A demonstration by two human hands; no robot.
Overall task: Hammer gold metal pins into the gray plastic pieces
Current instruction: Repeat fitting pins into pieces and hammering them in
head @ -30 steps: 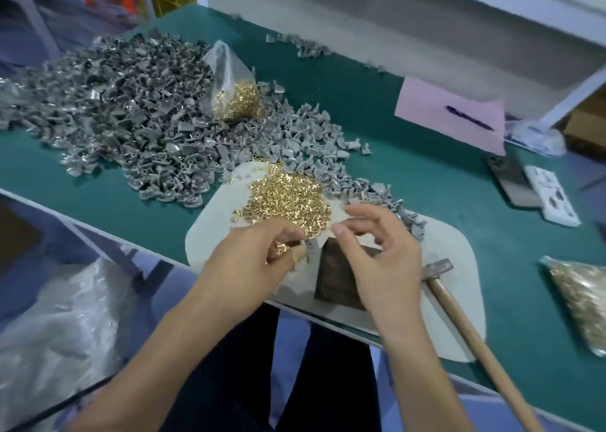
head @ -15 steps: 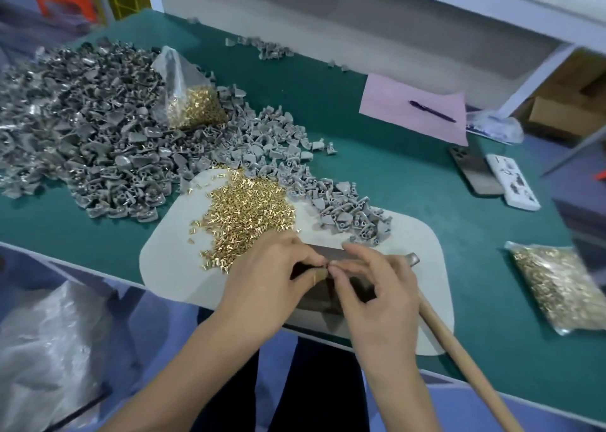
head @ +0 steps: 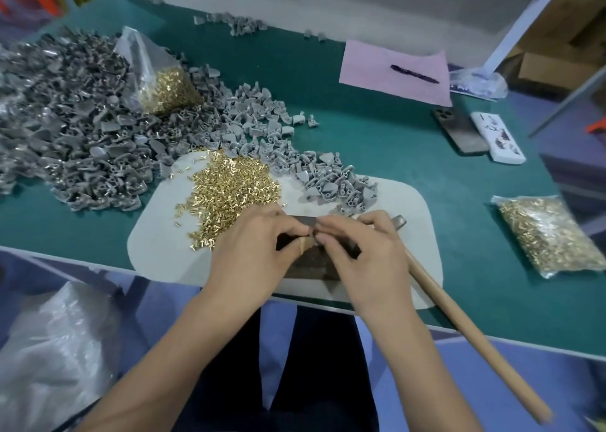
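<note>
**Head view: both my hands meet over the dark block**

Head camera looks down at my two hands, which come together above a dark rectangular metal block on the pale rounded mat. My left hand has its fingers curled, and the thumb, wrapped in tan tape, pinches something small against the fingertips. My right hand is curled too, and its fingertips touch those of the left. What we pinch is mostly hidden; I cannot tell if it is a pin, a gray piece or both.

The loose heap of small gold metal pins lies on the mat just beside my left hand. The gray plastic pieces make a big pile on the green bench to the left, and a smaller group of them reaches onto the mat beyond my right hand. A clear plastic bag of gold pins stands on the big pile.

The hammer with a wooden handle lies on the mat under my right hand, with the handle over the bench edge. Farther right are a second bag of gold pins, a dark phone, and a pink paper sheet with a dark pen.
</note>
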